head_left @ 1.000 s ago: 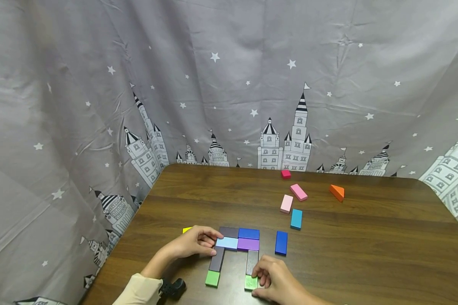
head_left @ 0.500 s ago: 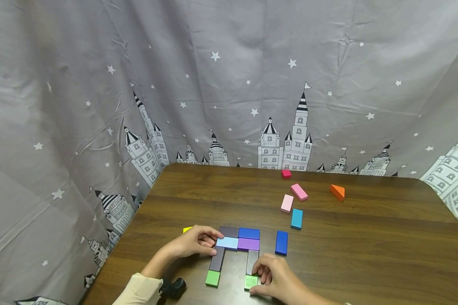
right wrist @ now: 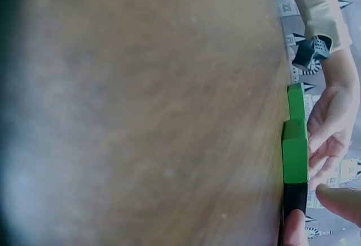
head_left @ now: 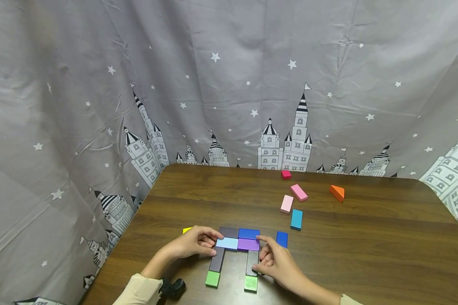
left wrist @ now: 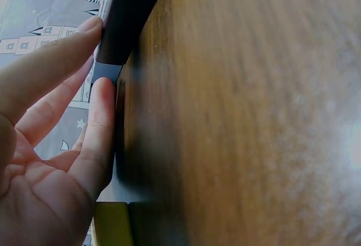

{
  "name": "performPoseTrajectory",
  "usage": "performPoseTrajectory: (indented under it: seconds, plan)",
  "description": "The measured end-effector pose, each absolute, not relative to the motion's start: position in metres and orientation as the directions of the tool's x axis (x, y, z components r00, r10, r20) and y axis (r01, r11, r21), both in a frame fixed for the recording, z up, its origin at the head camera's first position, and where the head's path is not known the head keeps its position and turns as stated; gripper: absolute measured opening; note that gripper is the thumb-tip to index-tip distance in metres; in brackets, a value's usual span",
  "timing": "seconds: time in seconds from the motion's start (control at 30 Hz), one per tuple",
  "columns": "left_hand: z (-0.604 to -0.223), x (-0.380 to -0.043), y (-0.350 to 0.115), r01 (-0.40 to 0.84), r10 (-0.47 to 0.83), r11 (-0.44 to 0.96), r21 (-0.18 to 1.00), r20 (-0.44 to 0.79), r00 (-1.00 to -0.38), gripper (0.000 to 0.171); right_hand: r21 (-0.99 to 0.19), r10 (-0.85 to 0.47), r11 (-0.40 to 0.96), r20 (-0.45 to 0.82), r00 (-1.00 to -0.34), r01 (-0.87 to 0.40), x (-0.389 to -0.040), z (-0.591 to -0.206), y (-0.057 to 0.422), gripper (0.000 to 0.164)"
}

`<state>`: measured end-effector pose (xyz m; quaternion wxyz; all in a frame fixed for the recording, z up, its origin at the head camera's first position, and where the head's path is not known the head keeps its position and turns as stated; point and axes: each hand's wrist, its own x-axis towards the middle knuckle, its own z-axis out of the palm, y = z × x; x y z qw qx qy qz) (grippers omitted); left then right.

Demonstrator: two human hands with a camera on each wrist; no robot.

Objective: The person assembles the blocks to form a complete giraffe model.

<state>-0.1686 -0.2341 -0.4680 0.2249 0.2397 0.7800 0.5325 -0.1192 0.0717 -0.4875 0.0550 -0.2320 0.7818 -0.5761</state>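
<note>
Flat blocks form a table-like shape in the head view. A dark grey block (head_left: 229, 232) and blue block (head_left: 249, 234) lie above a light blue block (head_left: 227, 243) and purple block (head_left: 248, 245). Below run two dark legs, left (head_left: 217, 259) and right (head_left: 252, 262), ending in green blocks, left (head_left: 212, 279) and right (head_left: 250, 284). My left hand (head_left: 198, 242) touches the left side, index fingertip at the light blue block, thumb at the left leg. My right hand (head_left: 276, 260) spans the right side, index fingertip by the purple block, thumb at the right leg.
Right of the shape lie a loose blue block (head_left: 282, 239), partly behind my hand, and a teal block (head_left: 296, 219). Farther back are pale pink (head_left: 286, 204), pink (head_left: 299, 192) and red (head_left: 286, 174) blocks and an orange triangle (head_left: 337, 192). A yellow block (head_left: 186, 230) peeks past my left hand.
My right hand has moved away from me, from the right green block up beside the right leg and purple block. It now covers part of the loose blue block. My left hand stays put.
</note>
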Motion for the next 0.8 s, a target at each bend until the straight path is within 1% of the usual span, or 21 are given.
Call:
performPoseTrajectory:
  seconds: [0.23,0.37,0.47,0.6,0.7,0.73,0.8]
  plan:
    - [-0.466,-0.168,-0.233,0.123,0.605,0.317,0.94,-0.101,-0.79,0.039,-0.938,-0.44,0.238,0.126,-0.889,-0.251,-0.127,-0.487,0.07,0.076]
    - [-0.466,-0.168,-0.234,0.124,0.61,0.315,0.941,-0.101,-0.786,0.039,-0.944,-0.45,0.235,0.103,-0.887,-0.23,-0.13,-0.487,0.07,0.076]
    - [-0.465,-0.169,-0.235,0.154,0.635,0.295,0.943,-0.073,-0.769,0.039,-0.946,-0.457,0.237,0.093,-0.884,-0.223,-0.131,-0.487,0.071,0.076]
    - [-0.463,-0.172,-0.239,0.229,0.67,0.252,0.94,0.001,-0.742,0.041,-0.946,-0.463,0.239,0.087,-0.882,-0.218,-0.132,-0.488,0.071,0.076]
    - [-0.458,-0.174,-0.243,0.252,0.65,0.25,0.935,0.031,-0.76,0.043,-0.947,-0.467,0.234,0.087,-0.88,-0.218,-0.132,-0.488,0.071,0.077]
    - [-0.456,-0.174,-0.245,0.239,0.629,0.258,0.936,0.025,-0.777,0.044,-0.947,-0.468,0.234,0.086,-0.879,-0.218,-0.132,-0.488,0.071,0.077]
    - [-0.453,-0.176,-0.25,0.26,0.599,0.285,0.922,0.04,-0.8,0.044,-0.948,-0.471,0.233,0.086,-0.878,-0.218,-0.132,-0.487,0.071,0.077]
